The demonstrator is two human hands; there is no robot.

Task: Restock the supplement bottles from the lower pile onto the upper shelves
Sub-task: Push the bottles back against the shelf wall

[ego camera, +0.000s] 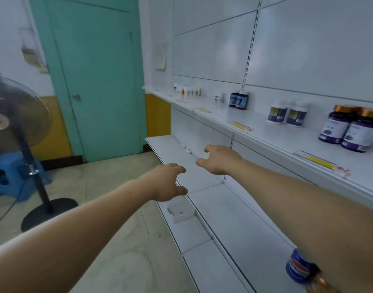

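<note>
While the upper shelf (287, 134) already carried several supplement bottles (348, 130), long bare stretches remained, so restocking looked only partly done. Your left hand (166, 182) and right hand (219, 159) reached over the lower shelf (234, 212), each grip loose-fingered and holding nothing. One blue bottle (295, 267) lay below your right forearm.

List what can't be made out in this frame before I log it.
- Blue bottle, head view: mostly hidden under the right forearm, label unreadable.
- Small bottles far along the upper shelf: too small and blurred to identify.
- Lower pile: apart from that bottle, cut off by the bottom edge.
- Left hand, right hand: empty, fingers loosely spread.
</note>
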